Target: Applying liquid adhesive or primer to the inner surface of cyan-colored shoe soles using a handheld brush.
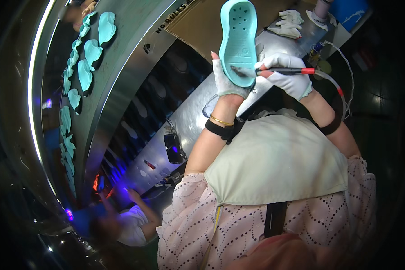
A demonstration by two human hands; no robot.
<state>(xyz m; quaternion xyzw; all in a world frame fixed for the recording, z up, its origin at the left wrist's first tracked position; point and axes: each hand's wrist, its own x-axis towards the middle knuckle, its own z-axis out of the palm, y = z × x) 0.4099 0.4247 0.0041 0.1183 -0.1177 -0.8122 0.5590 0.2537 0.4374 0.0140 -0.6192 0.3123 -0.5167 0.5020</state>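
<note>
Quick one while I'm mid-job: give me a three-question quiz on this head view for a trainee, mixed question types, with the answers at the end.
1. Which hand holds the cabled tool?
2. True or false: the teal shoe sole is held with its holed end toward the person's body.
3. Fill in: on the metal bench, to the left of the left forearm, lies a flat, rectangular black ____.

Key:
1. The right hand.
2. False: the holed end points away from the body, and the left hand grips the opposite end.
3. phone.
</note>
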